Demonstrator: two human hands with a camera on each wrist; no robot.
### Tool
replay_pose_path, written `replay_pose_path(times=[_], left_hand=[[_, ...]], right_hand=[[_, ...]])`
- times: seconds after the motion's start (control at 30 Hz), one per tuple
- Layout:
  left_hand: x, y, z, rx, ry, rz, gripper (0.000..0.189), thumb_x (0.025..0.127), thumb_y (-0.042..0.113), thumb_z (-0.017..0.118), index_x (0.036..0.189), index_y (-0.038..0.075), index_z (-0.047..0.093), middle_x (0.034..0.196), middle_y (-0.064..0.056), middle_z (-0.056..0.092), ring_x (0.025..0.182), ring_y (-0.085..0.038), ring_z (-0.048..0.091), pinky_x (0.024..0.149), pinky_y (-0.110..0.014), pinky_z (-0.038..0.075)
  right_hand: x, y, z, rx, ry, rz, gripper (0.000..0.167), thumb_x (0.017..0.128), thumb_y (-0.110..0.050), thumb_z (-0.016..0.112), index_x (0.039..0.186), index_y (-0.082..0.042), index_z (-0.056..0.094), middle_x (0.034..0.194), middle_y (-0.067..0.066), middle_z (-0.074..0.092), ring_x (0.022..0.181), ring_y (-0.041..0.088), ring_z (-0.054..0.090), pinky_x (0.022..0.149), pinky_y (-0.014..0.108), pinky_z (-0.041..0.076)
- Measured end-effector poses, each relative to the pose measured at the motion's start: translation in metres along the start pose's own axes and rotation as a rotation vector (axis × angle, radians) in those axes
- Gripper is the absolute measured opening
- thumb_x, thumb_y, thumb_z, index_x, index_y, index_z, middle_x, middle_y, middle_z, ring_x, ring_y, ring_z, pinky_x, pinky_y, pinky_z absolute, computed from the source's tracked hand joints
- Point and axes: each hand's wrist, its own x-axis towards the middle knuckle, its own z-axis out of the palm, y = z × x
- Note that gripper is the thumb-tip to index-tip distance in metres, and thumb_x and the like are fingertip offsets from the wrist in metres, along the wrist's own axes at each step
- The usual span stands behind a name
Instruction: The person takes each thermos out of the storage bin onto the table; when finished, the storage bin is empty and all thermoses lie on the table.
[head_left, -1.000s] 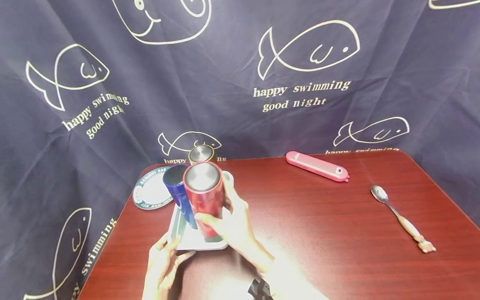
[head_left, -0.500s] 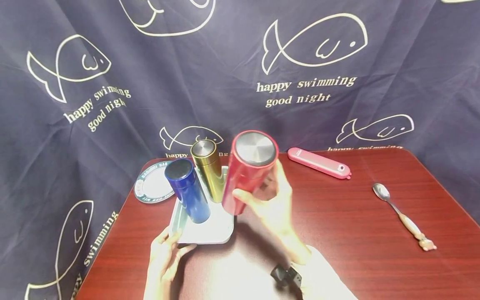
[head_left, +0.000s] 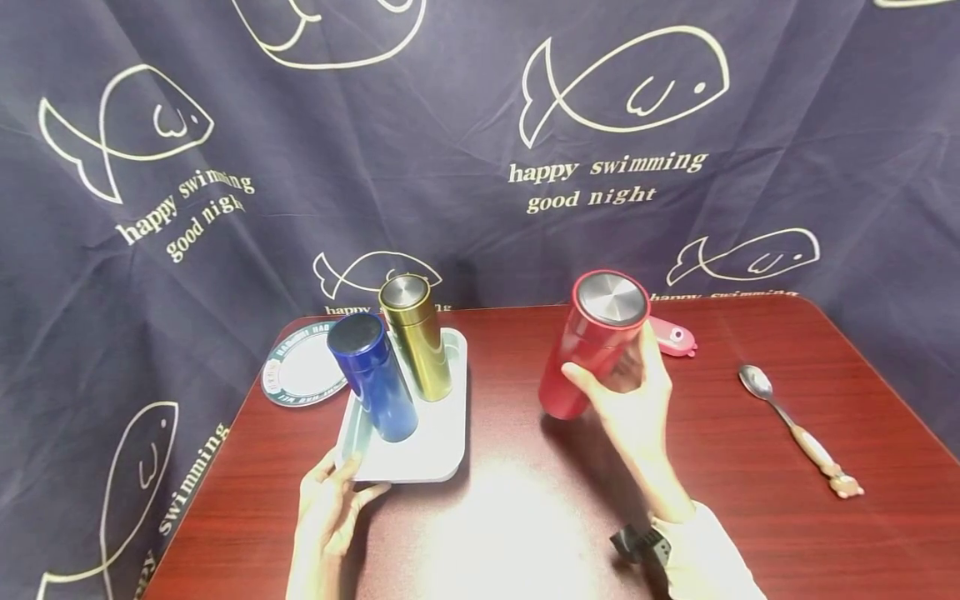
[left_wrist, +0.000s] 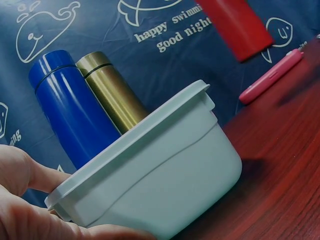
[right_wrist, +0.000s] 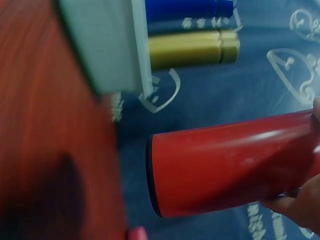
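Observation:
My right hand (head_left: 633,408) grips a red thermos flask (head_left: 592,346) with a silver lid and holds it above the table, right of the tray. Its dark-rimmed base hangs free in the right wrist view. At the near left corner of a pale deep tray (head_left: 435,462), my left hand (head_left: 326,508) holds the rim, thumb on top and fingers against the side. Inside the tray stand a blue thermos flask (head_left: 375,383) and, behind it to the right, a gold thermos flask (head_left: 422,346). The tray wall (left_wrist: 165,175) hides their bases in the left wrist view.
A round plate (head_left: 300,367) with a lettered rim lies behind the tray at left. The red flask partly hides a pink case (head_left: 675,337) at the back. A spoon (head_left: 798,433) lies at right. A patterned dark curtain (head_left: 480,150) hangs behind the table.
The right hand has lifted the red flask out of the tray and carried it to the right. The left hand has stayed at the tray's near left corner.

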Motion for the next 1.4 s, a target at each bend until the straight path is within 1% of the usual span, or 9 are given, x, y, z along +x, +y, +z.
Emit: replay_pose_path(times=[0.13,0.3,0.5,0.63,0.83,1.07,1.2,1.3,1.4], left_hand=[[0.002,0.001,0.002,0.002,-0.004,0.0,0.053,0.101,0.003,0.043,0.145,-0.015,0.021,0.118,-0.009,0.058,0.11,-0.012,0.059,0.095,-0.072,0.034],[0.002,0.003,0.003,-0.013,-0.005,-0.001,0.053,0.1,0.002,0.044,0.144,-0.016,0.02,0.11,-0.005,0.06,0.104,-0.011,0.061,0.095,-0.074,0.032],[0.003,0.004,0.004,-0.019,0.005,-0.012,0.053,0.101,0.002,0.043,0.146,-0.014,0.021,0.112,-0.006,0.06,0.107,-0.013,0.061,0.096,-0.071,0.034],[0.002,0.004,0.004,-0.008,0.008,-0.009,0.052,0.101,0.003,0.042,0.146,-0.014,0.021,0.116,-0.007,0.059,0.108,-0.013,0.06,0.096,-0.07,0.034],[0.002,0.004,0.004,-0.02,-0.011,-0.008,0.053,0.101,0.003,0.043,0.145,-0.015,0.019,0.109,-0.002,0.064,0.105,-0.011,0.062,0.095,-0.073,0.032],[0.002,0.006,0.005,-0.038,-0.003,-0.001,0.05,0.1,0.001,0.044,0.143,-0.015,0.024,0.104,-0.001,0.065,0.105,-0.011,0.061,0.095,-0.074,0.031],[0.001,0.005,0.004,-0.046,-0.011,0.002,0.046,0.1,0.002,0.045,0.14,-0.014,0.029,0.105,-0.001,0.064,0.106,-0.013,0.06,0.095,-0.074,0.03],[0.001,0.004,0.003,-0.049,-0.015,0.002,0.037,0.1,0.003,0.046,0.135,-0.01,0.039,0.105,-0.001,0.064,0.106,-0.012,0.06,0.095,-0.075,0.03],[0.002,0.002,0.003,-0.044,-0.001,0.001,0.035,0.101,0.004,0.046,0.133,-0.008,0.042,0.103,0.001,0.064,0.106,-0.012,0.06,0.094,-0.074,0.032]], right_hand=[[0.004,0.017,-0.016,-0.073,0.048,0.027,0.088,0.069,0.008,0.083,0.144,-0.02,0.048,0.112,-0.013,0.065,0.097,0.005,0.064,0.08,0.013,0.052],[0.008,0.037,-0.032,-0.126,0.098,0.044,0.088,0.07,0.006,0.083,0.146,-0.021,0.046,0.115,-0.013,0.063,0.098,0.001,0.062,0.082,0.011,0.05],[0.011,0.053,-0.043,-0.154,0.104,0.04,0.089,0.071,0.005,0.083,0.145,-0.027,0.046,0.119,-0.01,0.063,0.098,0.002,0.062,0.081,0.011,0.05],[0.012,0.06,-0.045,-0.169,0.108,0.048,0.09,0.07,0.005,0.084,0.146,-0.027,0.045,0.124,-0.001,0.063,0.098,0.001,0.061,0.081,0.01,0.05],[0.012,0.065,-0.048,-0.201,0.129,0.077,0.089,0.071,0.001,0.084,0.146,-0.027,0.045,0.129,0.01,0.062,0.099,-0.002,0.061,0.082,0.01,0.049],[0.015,0.064,-0.049,-0.259,0.092,0.1,0.091,0.073,-0.006,0.085,0.148,-0.03,0.04,0.131,0.008,0.061,0.104,-0.001,0.06,0.083,0.009,0.048],[0.015,0.064,-0.05,-0.304,0.064,0.116,0.095,0.073,-0.009,0.086,0.15,-0.032,0.035,0.132,0.006,0.06,0.109,0.005,0.06,0.084,0.008,0.047],[0.015,0.064,-0.051,-0.348,0.037,0.092,0.098,0.074,-0.011,0.086,0.151,-0.035,0.031,0.134,0.005,0.059,0.112,0.013,0.06,0.086,0.007,0.045],[0.019,0.056,-0.052,-0.363,0.014,0.025,0.104,0.072,-0.009,0.086,0.153,-0.036,0.026,0.143,0.002,0.051,0.125,0.018,0.053,0.096,0.011,0.042]])
